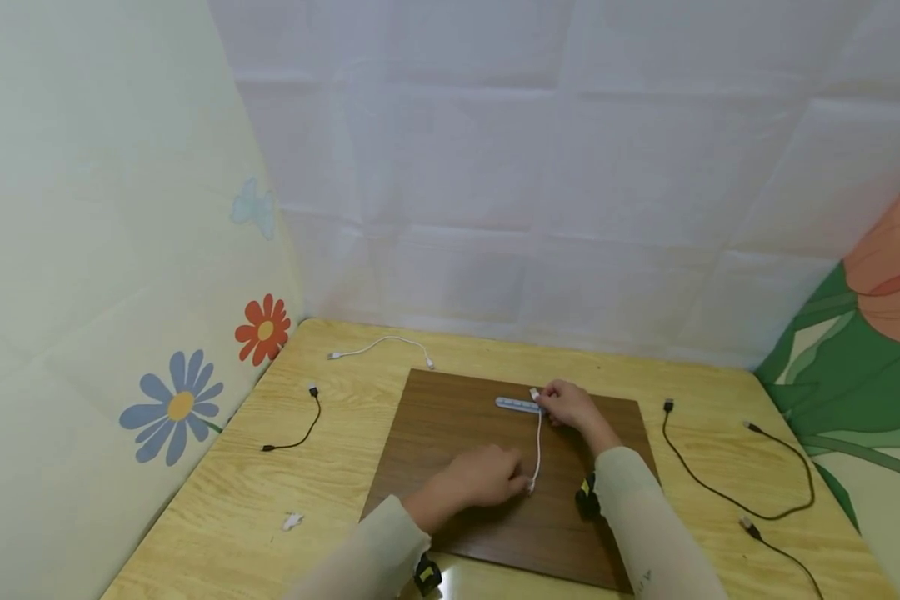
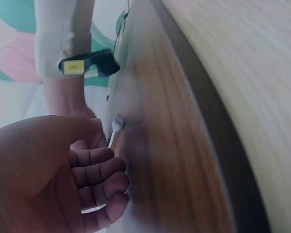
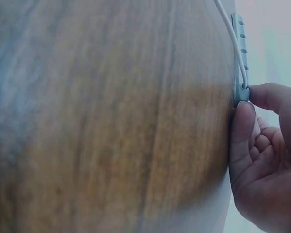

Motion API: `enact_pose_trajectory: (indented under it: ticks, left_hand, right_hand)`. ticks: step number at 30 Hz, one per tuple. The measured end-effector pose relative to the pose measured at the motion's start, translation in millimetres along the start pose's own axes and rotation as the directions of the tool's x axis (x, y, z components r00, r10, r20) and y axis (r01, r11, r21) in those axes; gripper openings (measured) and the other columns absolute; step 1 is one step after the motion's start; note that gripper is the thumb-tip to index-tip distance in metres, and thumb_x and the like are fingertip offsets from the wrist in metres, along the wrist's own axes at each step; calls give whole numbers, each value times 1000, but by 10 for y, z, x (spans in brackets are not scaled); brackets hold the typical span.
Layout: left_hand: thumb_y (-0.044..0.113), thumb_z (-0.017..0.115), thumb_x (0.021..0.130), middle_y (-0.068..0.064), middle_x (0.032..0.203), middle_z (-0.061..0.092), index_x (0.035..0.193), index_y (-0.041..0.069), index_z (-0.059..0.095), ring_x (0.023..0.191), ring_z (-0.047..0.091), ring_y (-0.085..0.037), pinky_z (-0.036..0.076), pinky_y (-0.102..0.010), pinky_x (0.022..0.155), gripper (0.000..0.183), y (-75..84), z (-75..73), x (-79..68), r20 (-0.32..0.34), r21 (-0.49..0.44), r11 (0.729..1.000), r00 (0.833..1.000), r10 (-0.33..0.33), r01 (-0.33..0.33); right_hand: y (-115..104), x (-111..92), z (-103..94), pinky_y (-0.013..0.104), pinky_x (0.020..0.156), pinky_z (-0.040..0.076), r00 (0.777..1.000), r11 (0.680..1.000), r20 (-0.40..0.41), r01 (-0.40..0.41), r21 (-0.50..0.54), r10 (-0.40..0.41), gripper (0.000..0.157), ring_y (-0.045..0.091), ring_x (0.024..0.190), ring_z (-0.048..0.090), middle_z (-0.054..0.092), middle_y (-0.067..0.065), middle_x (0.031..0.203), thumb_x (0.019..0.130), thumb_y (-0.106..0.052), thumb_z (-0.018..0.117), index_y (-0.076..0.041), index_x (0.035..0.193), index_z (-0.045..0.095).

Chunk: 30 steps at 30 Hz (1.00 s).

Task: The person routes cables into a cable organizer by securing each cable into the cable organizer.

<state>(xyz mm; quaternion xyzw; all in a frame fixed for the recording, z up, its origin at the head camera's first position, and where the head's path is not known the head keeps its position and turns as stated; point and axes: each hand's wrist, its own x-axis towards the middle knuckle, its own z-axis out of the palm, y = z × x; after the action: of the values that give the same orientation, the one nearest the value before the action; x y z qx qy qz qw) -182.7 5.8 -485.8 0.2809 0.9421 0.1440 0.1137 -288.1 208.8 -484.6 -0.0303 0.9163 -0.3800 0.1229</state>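
While the bench point(image 1: 217, 533) carries everything, the brown board point(image 1: 435, 433) lying flat on it forms the work area. Above the board's far right part, the right hand point(image 1: 570, 407) pinches the right end of the blue strip point(image 1: 512, 404) between thumb and finger; above the board's middle, the left hand point(image 1: 480, 479) has curled fingers at the near end of the white cable point(image 1: 539, 442), though whether they grip it I cannot tell. That cable runs toward the board's far edge and crosses the strip's right end. The strip lies near that same edge. Seating the cable there seems the step in hand; it should go best with the strip steadied, the cord kept straight, and pressure on the cord rather than its far connector point(image 1: 535, 393).

Right of the board lie a long black cable point(image 1: 708, 485) and another black cable point(image 1: 783, 554) leaving view; beyond its far left corner, a second white cable point(image 1: 390, 338); to its left, a short black cable point(image 1: 311, 427) and a small white piece point(image 1: 292, 521). None lies on the board; the fingertips crowding the strip's end seem the likelier hindrance.
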Motion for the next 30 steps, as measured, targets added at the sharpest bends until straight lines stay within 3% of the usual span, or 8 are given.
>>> enact_pose_trajectory:
  ticks: [9,18,23,30]
  left_hand:
    - [43,61,100,9,81,61,93,21,60,71,57,-8,50,-28,62,23,-307,-222,-192,-83,24,998,995,-58,60]
    - [38,63,99,8,79,59,89,21,59,71,56,-9,48,-29,59,20,-615,-282,-407,-136,10,993,984,-118,121]
    - [32,66,98,4,81,61,90,17,60,74,58,-12,50,-32,62,18,-783,-374,-545,-199,7,990,970,-140,144]
    - [28,68,97,0,82,64,94,11,64,70,56,-13,50,-32,60,17,-990,-504,-731,-240,-30,971,942,-236,236]
  right_hand:
    - [-25,2,-21,29,61,54,1000,1000,0,-7,-16,7,20,16,69,62,63,9,85,98,-21,62,-2,101,62]
    - [-36,-21,-19,30,61,52,1000,999,-2,9,-39,-9,22,15,66,61,63,7,82,100,-25,63,-4,98,62]
    - [-18,-8,-14,29,61,51,1000,999,-6,-1,-42,1,24,15,65,61,62,6,80,100,-29,62,-6,98,62]
    - [10,-22,-2,29,61,50,1000,999,-8,-16,-28,16,26,16,67,61,62,6,82,101,-32,62,-6,98,60]
